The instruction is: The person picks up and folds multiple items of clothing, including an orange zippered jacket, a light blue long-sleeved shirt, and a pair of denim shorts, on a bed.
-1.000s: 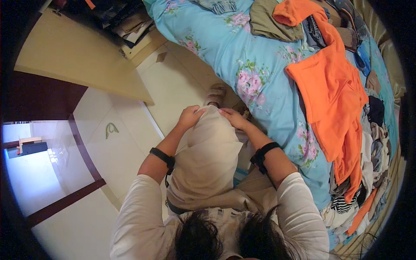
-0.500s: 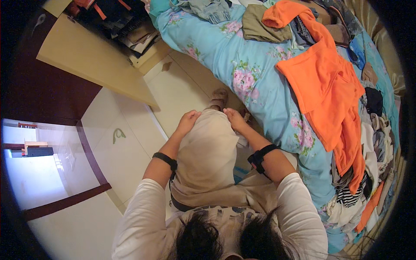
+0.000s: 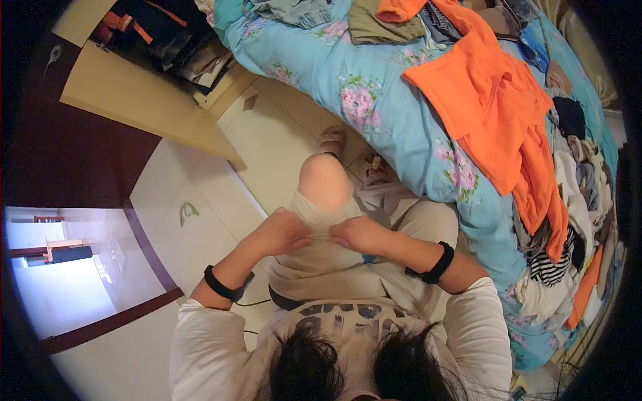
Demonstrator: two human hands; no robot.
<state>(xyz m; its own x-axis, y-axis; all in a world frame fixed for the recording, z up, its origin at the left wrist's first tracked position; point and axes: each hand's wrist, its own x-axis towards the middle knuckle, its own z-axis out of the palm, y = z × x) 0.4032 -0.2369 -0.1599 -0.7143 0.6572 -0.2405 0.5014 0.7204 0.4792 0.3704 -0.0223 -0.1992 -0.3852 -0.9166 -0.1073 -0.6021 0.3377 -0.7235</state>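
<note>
My left hand (image 3: 287, 232) and my right hand (image 3: 360, 235) are closed on the bunched cloth of a beige trouser leg (image 3: 314, 212), one on each side of it. The cloth is gathered just above my bare knee (image 3: 326, 180). My other leg (image 3: 428, 224), to the right, stays covered by beige trouser cloth. Each forearm has a black strap, the left strap (image 3: 226, 284) and the right strap (image 3: 433, 264). Beyond the knee a foot in a brown shoe (image 3: 332, 142) shows on the floor.
At the right stands a bed with a blue flowered cover (image 3: 294, 50). An orange garment (image 3: 478, 100) and heaps of other clothes (image 3: 578, 174) lie on it. A cream cabinet door (image 3: 147, 100) hangs ajar at upper left, and a green strip (image 3: 188, 212) lies on the tiled floor.
Both hands have drawn the trouser leg back toward my body, baring the knee. My elbows have spread outward, and the view has shifted slightly.
</note>
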